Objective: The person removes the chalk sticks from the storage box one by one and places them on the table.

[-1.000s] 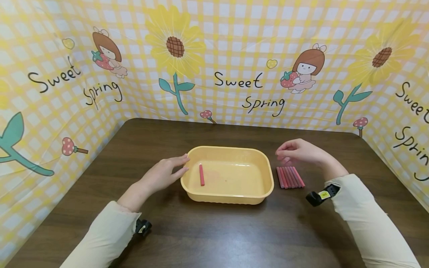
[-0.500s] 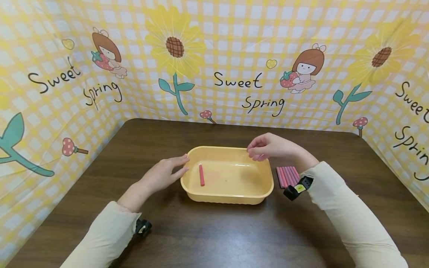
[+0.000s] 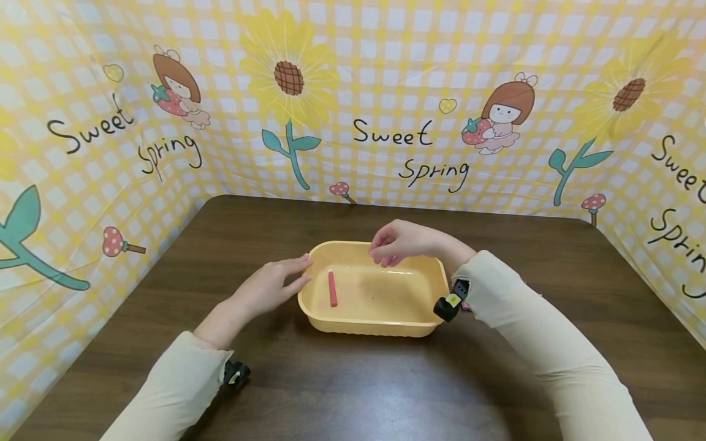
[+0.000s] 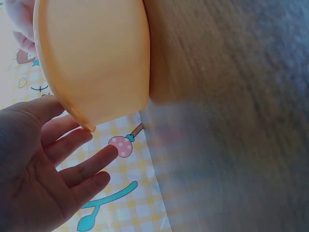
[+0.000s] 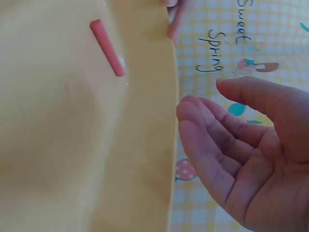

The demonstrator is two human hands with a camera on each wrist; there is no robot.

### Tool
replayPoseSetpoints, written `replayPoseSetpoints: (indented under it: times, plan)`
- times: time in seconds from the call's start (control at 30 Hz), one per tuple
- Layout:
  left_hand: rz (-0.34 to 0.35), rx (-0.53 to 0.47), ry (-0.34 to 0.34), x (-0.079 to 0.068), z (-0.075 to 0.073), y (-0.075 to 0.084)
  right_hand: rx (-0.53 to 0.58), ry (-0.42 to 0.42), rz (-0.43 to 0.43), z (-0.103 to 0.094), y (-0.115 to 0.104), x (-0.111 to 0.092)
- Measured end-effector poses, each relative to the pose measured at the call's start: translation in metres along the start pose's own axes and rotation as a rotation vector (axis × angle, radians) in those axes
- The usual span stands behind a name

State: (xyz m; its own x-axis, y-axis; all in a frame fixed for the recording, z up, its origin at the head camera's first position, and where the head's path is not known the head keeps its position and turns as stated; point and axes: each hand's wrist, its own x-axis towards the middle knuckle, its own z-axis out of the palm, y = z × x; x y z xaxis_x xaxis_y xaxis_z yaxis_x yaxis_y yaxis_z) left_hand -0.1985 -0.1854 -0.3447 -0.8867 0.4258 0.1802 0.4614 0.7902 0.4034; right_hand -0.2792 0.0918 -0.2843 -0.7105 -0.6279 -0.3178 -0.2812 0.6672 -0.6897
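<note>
A yellow plastic basin [image 3: 372, 326] stands on the table. One slim pinkish-red stick [image 3: 333, 289] lies inside it near the left end, seen again in the right wrist view as a short red stick [image 5: 107, 47]. My left hand [image 3: 270, 285] rests on the basin's left rim, fingers extended and relaxed; the left wrist view shows its fingertips [image 4: 79, 137] at the rim. Over the basin's far side hangs my right hand [image 3: 402, 242], fingers loosely bent. Its thumb stands apart from the fingers in the right wrist view, with nothing between them.
Right of the basin, a pink bit of the stick row [image 3: 466, 306] peeks out; my right sleeve [image 3: 518, 318] and wrist camera [image 3: 449, 303] hide most of it. The dark wood table [image 3: 342, 386] is backed by a yellow checked cloth [image 3: 386, 73].
My right hand has moved left from beside the row of sticks to above the basin, its sleeve now covering the row. My left hand and the stick in the basin stay put.
</note>
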Motion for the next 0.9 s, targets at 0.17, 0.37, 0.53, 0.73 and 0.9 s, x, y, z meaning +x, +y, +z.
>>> replayPoseSetpoints:
  times: [0.17,0.37,0.53,0.73,0.9]
  plan:
    - [0.001,0.002,0.004,0.001,0.000,0.000,-0.003,-0.055,-0.026,0.009,0.000,0.017]
    - [-0.004,0.001,0.001,0.000,0.001,0.000,-0.012,-0.109,-0.046,0.020,0.002,0.038]
    - [-0.012,-0.004,-0.003,0.000,0.000,0.000,-0.054,-0.136,-0.042,0.030,0.000,0.053]
    - [-0.011,-0.005,-0.005,-0.001,0.000,0.000,-0.060,-0.164,-0.018,0.043,-0.002,0.069]
    - [-0.002,0.003,-0.002,0.000,0.000,0.001,-0.034,-0.188,0.038,0.054,0.001,0.079]
